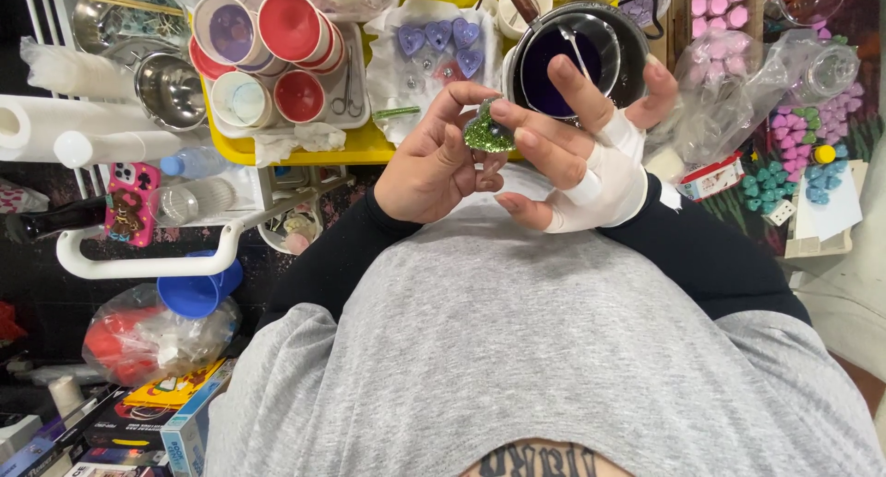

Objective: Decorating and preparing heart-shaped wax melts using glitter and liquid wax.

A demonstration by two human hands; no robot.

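Both grips pinch our green glitter heart (pixel 485 134), left hand (pixel 434 159) and bandaged right hand (pixel 591 154), just in front of the purple pot (pixel 568 57). Demoulded already; purple hearts (pixel 438 39) sit left of that pot.

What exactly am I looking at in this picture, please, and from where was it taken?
There is no machine here: a person works with two bare hands, and a camera worn on their head looks straight down, so the grey shirt fills the lower half of the picture.

The left hand and the right hand, which has white wrapping round its palm and wrist, together pinch a small green glittery piece between their fingertips.

Beyond the hands lies a yellow tray carrying several small cups with red or purple insides, and a white sheet with purple heart shapes. Beside it stands a dark pot of purple liquid. To the right lie pink hexagon pieces and a clear plastic bag. At the left stand metal bowls and a phone in a pink case.
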